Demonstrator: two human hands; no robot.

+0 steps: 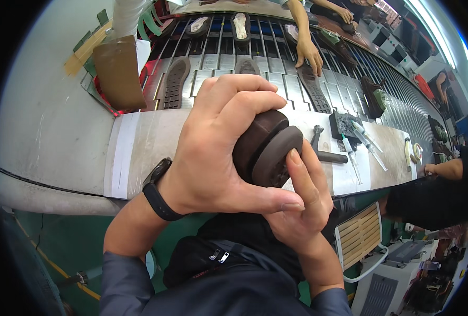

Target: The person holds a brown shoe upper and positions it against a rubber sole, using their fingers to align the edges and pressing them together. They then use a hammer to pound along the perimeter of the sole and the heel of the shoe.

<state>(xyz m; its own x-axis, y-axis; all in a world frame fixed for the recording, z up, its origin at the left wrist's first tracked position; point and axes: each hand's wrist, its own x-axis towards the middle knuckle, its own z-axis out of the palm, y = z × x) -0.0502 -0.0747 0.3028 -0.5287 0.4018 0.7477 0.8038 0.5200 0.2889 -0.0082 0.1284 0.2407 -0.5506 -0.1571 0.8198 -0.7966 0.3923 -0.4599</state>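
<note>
Close in front of me, above the bench edge, I hold a dark brown shoe (256,138), seen end-on. My left hand (207,150) is closed round it, fingers over the top and thumb stretched out below. A thick grey-brown rubber sole (280,155) sits against the shoe, with a dark gap between the two. On the right, my right hand (307,203) grips this sole, its fingertips pressed on the outer face. Much of the shoe is hidden behind my left hand and the sole.
A hammer (328,156), syringes (352,158), a black block (344,126) and tape rolls (417,151) lie on the bench (160,142). Beyond, a conveyor carries soles (176,84) and shoes (372,97). Another person's hand (308,52) touches a sole there. A brown flap (119,76) hangs at left.
</note>
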